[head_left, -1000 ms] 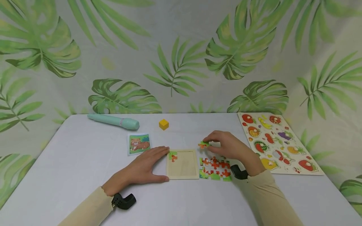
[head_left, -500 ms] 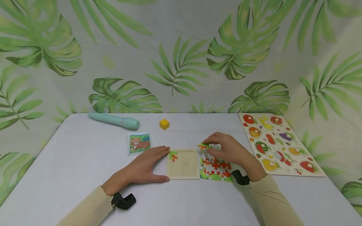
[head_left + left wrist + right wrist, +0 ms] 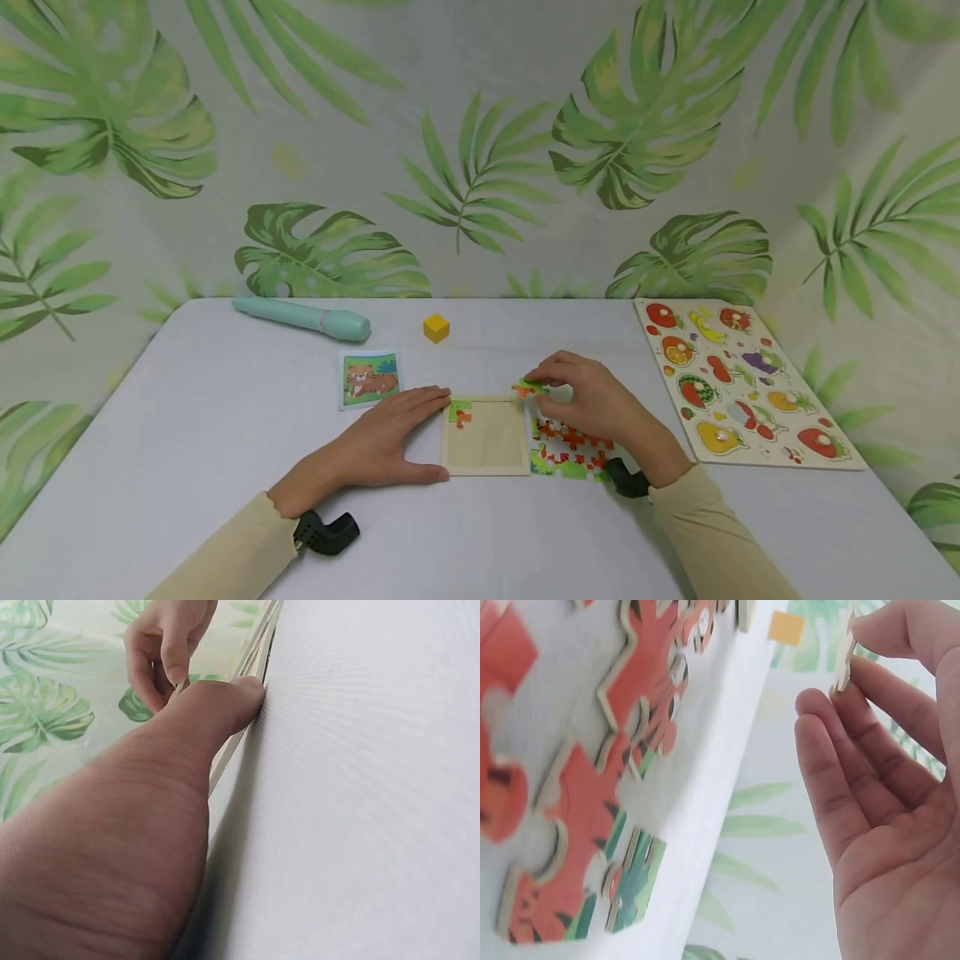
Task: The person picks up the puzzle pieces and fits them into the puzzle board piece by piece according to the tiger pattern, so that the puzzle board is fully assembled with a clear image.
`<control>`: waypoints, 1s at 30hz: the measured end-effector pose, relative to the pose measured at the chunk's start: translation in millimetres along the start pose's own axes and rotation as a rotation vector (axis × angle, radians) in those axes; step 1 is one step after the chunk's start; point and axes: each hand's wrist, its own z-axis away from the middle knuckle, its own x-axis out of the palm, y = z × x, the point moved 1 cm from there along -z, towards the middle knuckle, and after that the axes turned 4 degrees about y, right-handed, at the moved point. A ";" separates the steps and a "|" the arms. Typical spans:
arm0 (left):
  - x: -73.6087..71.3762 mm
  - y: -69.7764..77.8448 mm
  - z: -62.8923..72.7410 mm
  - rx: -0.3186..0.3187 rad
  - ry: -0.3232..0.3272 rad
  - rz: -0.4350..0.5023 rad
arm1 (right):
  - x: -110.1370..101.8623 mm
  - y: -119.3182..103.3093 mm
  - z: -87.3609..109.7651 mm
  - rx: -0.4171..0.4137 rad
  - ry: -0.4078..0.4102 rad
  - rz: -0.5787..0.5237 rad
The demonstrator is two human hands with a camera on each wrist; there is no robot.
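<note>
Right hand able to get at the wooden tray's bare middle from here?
Likely yes. The right hand, pinching a puzzle piece, is near the far right corner of the wooden tray; the left hand is only at its left side, leaving the middle uncovered.

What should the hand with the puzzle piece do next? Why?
Perhaps the right hand should move its piece left over the frame: it pinches the piece near the frame's far right corner, and most of the frame is bare.

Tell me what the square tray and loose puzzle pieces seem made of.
Square tray: probably unpainted wood, matte, from its pale tan colour. Loose puzzle pieces: likely thin wood or board with a printed face, since their cut edges look bare and pale.
</note>
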 end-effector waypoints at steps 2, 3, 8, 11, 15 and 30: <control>-0.2 0.5 -0.1 -0.001 -0.002 0.003 | 1.5 -2.2 -0.3 0.001 0.007 -0.005; -0.3 0.7 -0.1 -0.003 -0.003 0.003 | 1.9 -3.6 -0.5 0.001 0.011 -0.009; -0.9 1.0 0.5 -0.014 -0.007 0.008 | 4.9 -8.5 -2.2 -0.006 0.026 -0.016; -0.7 0.7 0.6 -0.014 -0.004 0.006 | 6.5 -11.1 -3.4 -0.012 0.030 -0.019; 0.1 0.5 0.0 -0.008 -0.001 0.001 | 10.2 -13.7 -4.6 0.000 0.031 -0.013; -0.6 0.7 -0.7 -0.005 0.000 0.006 | 25.5 -23.3 -14.7 0.032 0.005 -0.002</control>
